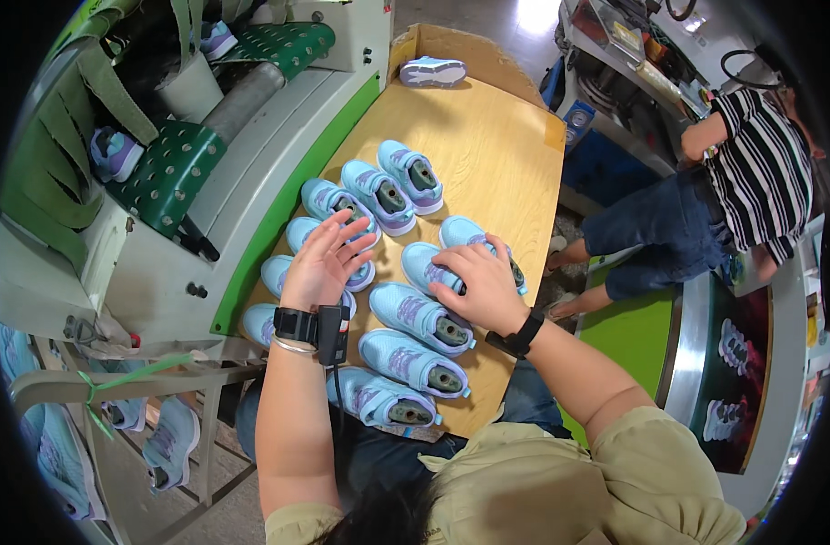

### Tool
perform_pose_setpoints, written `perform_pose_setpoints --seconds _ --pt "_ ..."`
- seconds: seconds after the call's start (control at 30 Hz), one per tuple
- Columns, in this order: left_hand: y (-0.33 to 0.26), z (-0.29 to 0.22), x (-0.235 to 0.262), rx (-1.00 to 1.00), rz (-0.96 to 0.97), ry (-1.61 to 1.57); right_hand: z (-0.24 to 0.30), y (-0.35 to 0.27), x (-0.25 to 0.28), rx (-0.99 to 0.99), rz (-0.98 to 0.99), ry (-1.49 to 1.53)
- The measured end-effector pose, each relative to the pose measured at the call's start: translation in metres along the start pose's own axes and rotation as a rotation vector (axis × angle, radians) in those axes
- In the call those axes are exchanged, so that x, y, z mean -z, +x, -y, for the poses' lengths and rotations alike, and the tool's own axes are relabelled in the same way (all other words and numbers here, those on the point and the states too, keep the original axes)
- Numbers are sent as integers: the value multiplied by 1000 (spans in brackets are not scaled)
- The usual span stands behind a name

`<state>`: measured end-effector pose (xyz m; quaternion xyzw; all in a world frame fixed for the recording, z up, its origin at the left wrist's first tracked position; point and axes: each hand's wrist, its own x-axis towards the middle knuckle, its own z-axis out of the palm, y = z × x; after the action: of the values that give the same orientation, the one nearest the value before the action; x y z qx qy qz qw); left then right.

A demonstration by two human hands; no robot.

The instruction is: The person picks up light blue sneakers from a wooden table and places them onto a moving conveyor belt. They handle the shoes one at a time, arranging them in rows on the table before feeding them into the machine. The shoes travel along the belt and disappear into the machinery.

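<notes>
On a wood-topped table [515, 136] lie several light blue sneakers with purple laces and dark pieces inside their openings. My left hand [328, 259] is open, palm up with fingers spread, above the left row, near a sneaker [320, 196]. On the right, my right hand [483, 286] lies over a sneaker [420, 265], fingers apart and touching it. It partly covers that shoe's opening and a neighbouring sneaker [460, 231]. Three sneakers stand nearer me, among them one sneaker [406, 313] just below my right hand.
A machine with a green perforated belt [174, 168] runs along the left, carrying a sneaker [115, 153]. At the table's far end a sneaker [433, 73] lies against a cardboard edge [474, 50]. A rack [206, 445] with shoes stands lower left. A person [705, 191] in stripes stands right.
</notes>
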<state>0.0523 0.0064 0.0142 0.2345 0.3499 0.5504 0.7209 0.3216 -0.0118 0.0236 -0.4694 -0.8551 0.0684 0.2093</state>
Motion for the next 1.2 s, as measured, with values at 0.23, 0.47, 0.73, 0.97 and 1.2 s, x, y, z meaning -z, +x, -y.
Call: perform_pose_setpoints --seconds 0.23,0.47,0.73,0.97,1.2 --pt "-2 -1 2 -4 -1 -17 2 2 -3 17 -27 10" --pt "1 1 1 -13 20 -58 6 3 3 22 -48 14" --pt "0 0 -1 -1 2 -95 10 5 4 16 -46 14" --pt "0 -1 1 -10 20 -102 12 6 6 15 -43 3" --pt "1 0 3 -3 24 -105 12 4 5 20 -42 2"
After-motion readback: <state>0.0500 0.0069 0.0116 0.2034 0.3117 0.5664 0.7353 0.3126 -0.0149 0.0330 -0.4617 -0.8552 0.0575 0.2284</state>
